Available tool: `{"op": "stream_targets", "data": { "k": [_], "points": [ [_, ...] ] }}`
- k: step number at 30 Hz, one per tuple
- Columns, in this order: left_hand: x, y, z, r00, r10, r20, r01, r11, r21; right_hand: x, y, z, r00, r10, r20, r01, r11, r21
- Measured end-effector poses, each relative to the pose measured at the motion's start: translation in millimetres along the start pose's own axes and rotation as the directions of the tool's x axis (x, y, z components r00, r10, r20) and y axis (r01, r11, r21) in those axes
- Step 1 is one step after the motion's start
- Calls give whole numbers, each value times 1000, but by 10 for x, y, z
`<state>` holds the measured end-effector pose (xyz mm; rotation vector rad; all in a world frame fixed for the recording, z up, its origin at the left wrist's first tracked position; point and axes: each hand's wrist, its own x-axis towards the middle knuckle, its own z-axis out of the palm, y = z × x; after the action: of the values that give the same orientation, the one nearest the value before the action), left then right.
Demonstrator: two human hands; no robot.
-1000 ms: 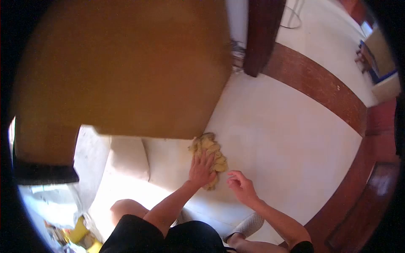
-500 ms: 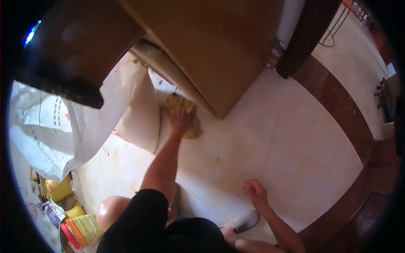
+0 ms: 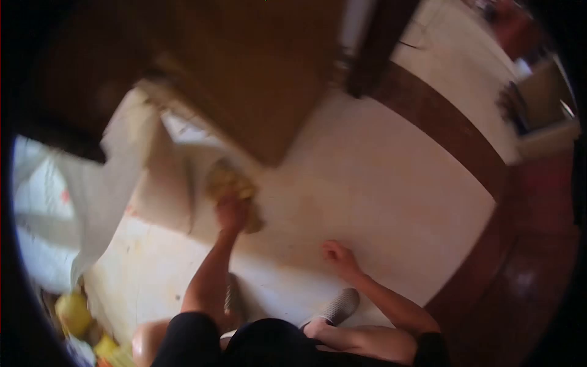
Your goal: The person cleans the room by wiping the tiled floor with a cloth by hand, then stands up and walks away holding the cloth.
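Note:
My left hand (image 3: 232, 213) reaches down to the floor (image 3: 379, 189) and is closed on a crumpled yellow-brown rag (image 3: 227, 181), which lies flat against the tiles. Just beyond the rag is the lower corner of a brown wooden panel (image 3: 263, 116). Motion blur smears the rag's edges and my left fingertips. My right hand (image 3: 340, 257) hovers over the floor in front of my right foot, with its fingers curled in. Nothing shows in it.
To the left stand a pale sack (image 3: 162, 183) and a white printed bag (image 3: 46, 208). Yellow packages (image 3: 74, 313) lie at lower left. A dark post (image 3: 373, 52) stands beyond the panel. A dark red floor band (image 3: 440, 122) curves along the right.
My left hand has drawn the rag toward me, away from the panel's corner. My right hand's fingers have curled in more. The whole view has shifted and blurred.

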<state>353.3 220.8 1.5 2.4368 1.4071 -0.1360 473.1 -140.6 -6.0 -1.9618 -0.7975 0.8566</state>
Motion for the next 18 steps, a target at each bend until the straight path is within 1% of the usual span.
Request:
{"op": "stream_targets", "data": {
  "k": [1, 2, 3, 4, 5, 6, 7, 9, 10, 12, 13, 14, 15, 17, 18],
  "points": [
    [-111, 0, -40, 999, -32, 42, 32, 999, 6, -44, -153, -42, 1000, -2, -19, 2, 1000, -1],
    [-311, 73, 138, 993, 66, -102, -56, 993, 103, 13, -441, -90, 999, -14, -32, 15, 1000, 4],
    [-540, 88, 280, 956, 158, -249, -107, 973, 205, 78, -691, -143, 996, 75, 41, -79, 993, 85],
    [-769, 204, 382, 976, 183, -116, -150, 957, 247, 160, -864, -131, 981, 142, 131, -163, 972, 170],
    [-1016, 348, 463, 980, 197, 14, -192, 936, 294, 238, -904, -25, 999, -1, 46, -7, 985, 173],
    [-1269, 382, 682, 932, 358, 55, -354, 870, 343, 324, -926, 92, 989, -144, -40, 149, 976, 160],
    [-1350, 435, 868, 851, 514, 105, -512, 770, 381, 431, -939, 193, 977, -209, -26, 211, 970, 123],
    [-1175, 784, 862, 783, 615, 92, -621, 776, 110, 603, -839, 260, 951, -308, 9, 308, 951, 29],
    [-1098, 994, 846, 754, 652, 84, -652, 758, -31, 674, -731, 211, 932, -358, -59, 345, 924, -163],
    [-991, 1374, 764, 710, 701, 70, -654, 693, -302, 788, -612, 36, 872, -472, -129, 345, 781, -522],
    [-968, 1533, 745, 693, 718, 66, -629, 648, -430, 885, -572, -113, 947, -289, -142, 237, 923, -302],
    [-890, 1572, 661, 634, 762, 131, -661, 622, -418, 993, -655, -404, 989, -100, -110, 94, 993, -65],
    [-812, 1615, 576, 569, 799, 195, -691, 593, -413, 1018, -749, -488, 996, 82, -41, -74, 982, 173],
    [-749, 1808, 201, 347, 886, 309, -740, 460, -490, 1004, -655, -538, 999, 49, 5, -49, 991, 121],
    [-790, 1775, 51, 322, 908, 269, -797, 413, -441, 1011, -632, -540, 999, 25, 38, -28, 996, 90]
  ]
}}
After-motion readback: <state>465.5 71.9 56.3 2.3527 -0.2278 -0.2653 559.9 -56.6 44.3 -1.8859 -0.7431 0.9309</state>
